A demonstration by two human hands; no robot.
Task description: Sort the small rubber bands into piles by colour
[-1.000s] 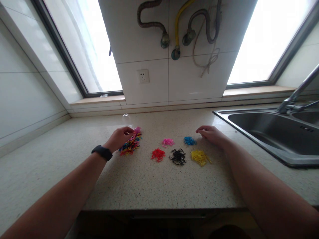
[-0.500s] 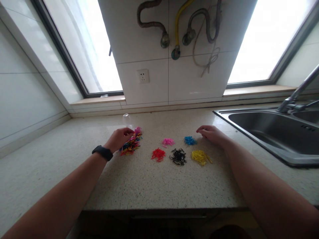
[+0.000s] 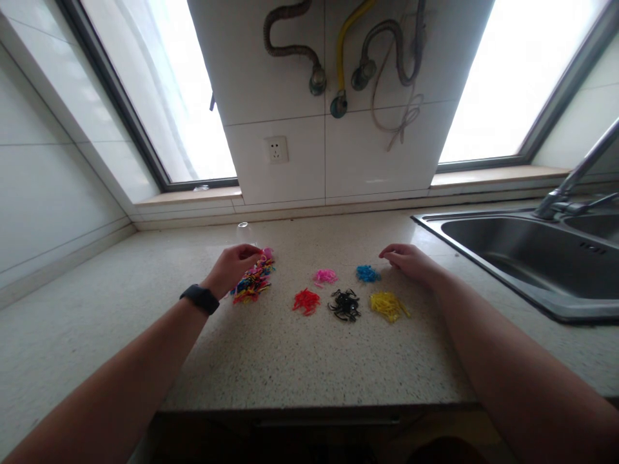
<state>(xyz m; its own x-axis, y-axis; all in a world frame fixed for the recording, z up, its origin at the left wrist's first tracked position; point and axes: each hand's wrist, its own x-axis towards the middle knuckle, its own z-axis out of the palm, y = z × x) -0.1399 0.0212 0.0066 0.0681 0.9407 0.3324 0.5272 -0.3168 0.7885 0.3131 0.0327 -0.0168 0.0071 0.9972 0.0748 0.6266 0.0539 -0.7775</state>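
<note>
A mixed pile of small coloured rubber bands (image 3: pixel 254 282) lies on the speckled countertop (image 3: pixel 300 361). My left hand (image 3: pixel 232 267), with a black wristband, rests on the pile's left side, its fingers curled in a pinch at the top of the pile; what they pinch is too small to name. To the right lie sorted little heaps: pink (image 3: pixel 325 276), blue (image 3: pixel 367 274), red (image 3: pixel 306 301), black (image 3: pixel 344 305) and yellow (image 3: pixel 388 306). My right hand (image 3: pixel 409 260) rests on the counter just right of the blue heap, fingers loosely curled, nothing visible in it.
A clear plastic bag or cup (image 3: pixel 243 231) stands behind the mixed pile. A steel sink (image 3: pixel 527 258) with a tap (image 3: pixel 575 183) fills the right side. A tiled wall with a socket (image 3: pixel 275 149), hoses and two windows runs behind the counter.
My left fingers have shifted slightly at the top of the mixed pile. The view has moved a little; the right hand has stayed put.
</note>
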